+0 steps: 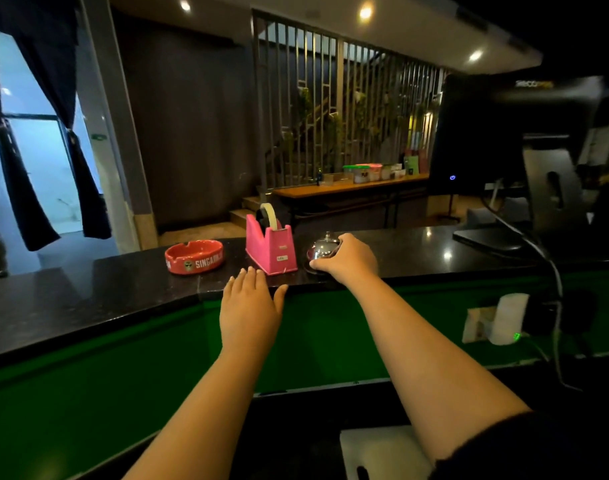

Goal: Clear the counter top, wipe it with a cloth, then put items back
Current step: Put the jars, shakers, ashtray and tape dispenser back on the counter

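On the black stone counter top (pixel 88 299) stand three items in a row. A red ashtray (pixel 194 256) with white lettering is on the left. A pink tape dispenser (pixel 270 245) with a roll of tape is in the middle. A chrome desk bell (pixel 323 250) is on the right. My right hand (pixel 348 259) is wrapped around the bell's right side and front, fingers curled on its base. My left hand (pixel 249 306) hovers flat, fingers apart, at the counter's near edge just in front of the dispenser, holding nothing.
A black monitor (pixel 504 140) on a grey stand (pixel 552 192) occupies the counter's right end, with cables (pixel 552 271) running down over the edge. Below the counter is a green panel (pixel 105 382), a white device with a green light (pixel 509 318), and a white board (pixel 382 452).
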Demonstrator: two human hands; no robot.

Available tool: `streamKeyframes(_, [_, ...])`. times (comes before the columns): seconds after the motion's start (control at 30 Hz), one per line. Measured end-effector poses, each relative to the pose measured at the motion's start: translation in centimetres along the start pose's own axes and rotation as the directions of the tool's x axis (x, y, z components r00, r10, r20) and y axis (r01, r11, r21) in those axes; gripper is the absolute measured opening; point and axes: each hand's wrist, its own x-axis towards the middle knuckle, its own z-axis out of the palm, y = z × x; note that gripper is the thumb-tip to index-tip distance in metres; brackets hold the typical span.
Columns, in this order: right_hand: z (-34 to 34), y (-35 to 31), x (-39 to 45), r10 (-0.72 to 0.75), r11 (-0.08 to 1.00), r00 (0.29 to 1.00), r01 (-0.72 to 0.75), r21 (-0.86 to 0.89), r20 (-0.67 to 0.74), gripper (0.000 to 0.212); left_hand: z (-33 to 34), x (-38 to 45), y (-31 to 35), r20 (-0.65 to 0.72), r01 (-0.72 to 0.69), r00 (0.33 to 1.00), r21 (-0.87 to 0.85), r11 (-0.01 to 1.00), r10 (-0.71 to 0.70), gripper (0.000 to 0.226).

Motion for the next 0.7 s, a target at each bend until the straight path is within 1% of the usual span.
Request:
streamKeyframes(0.1, [0.7,0.1,1.9,0.037,0.999,0.999,-0.037,0.008,-0.002,0.084,0.7,-0.3,-0.5,-0.066,-0.029,0.997,0.028,0.999,0.031,0.065])
streamKeyframes(0.27, [1.6,-0.4,4.5,0.095,0.995,0.995,-0.096,0.032,0.024,0.082,1.1,-0.1,-0.7,-0.083,-0.04,0.996,0.038,0.998,0.043,0.064])
streamKeyframes(0.4, [2.1,-0.9,5.4,0.144,0.987,0.989,-0.147,0.06,0.041,0.085,1.0,-0.3,-0.8,-0.086,-0.042,0.995,0.042,0.998,0.046,0.064])
streamKeyframes(0.47, [2.1,-1.0,5.3,0.17,0.982,0.983,-0.175,0.069,0.066,0.094,0.9,-0.3,-0.6,-0.076,-0.039,0.996,0.036,0.999,0.042,0.064])
streamKeyframes(0.53, [2.1,-1.2,4.8,0.208,0.977,0.973,-0.211,0.019,0.101,0.109,0.7,-0.2,-0.5,-0.058,-0.035,0.998,0.015,0.999,0.035,0.063])
streamKeyframes(0.57, [2.1,-1.3,4.3,0.222,0.975,0.969,-0.219,-0.042,0.11,0.114,0.6,-0.2,-0.5,-0.045,-0.034,0.998,-0.001,0.999,0.034,0.062])
streamKeyframes(0.6, [2.2,-1.3,3.6,0.232,0.969,0.967,-0.219,-0.116,0.11,0.114,0.4,-0.2,-0.5,-0.026,-0.039,0.999,-0.014,0.999,0.039,0.061])
streamKeyframes(0.63, [2.1,-1.3,2.7,0.231,0.96,0.968,-0.21,-0.188,0.1,0.109,0.1,-0.2,-0.7,0.0,-0.05,0.999,-0.023,0.998,0.05,0.06])
streamKeyframes(0.7, [1.9,-1.2,0.0,0.173,0.946,0.982,-0.143,-0.29,0.081,0.087,-0.8,-0.1,-1.3,0.081,-0.085,0.993,-0.023,0.996,0.087,0.058])
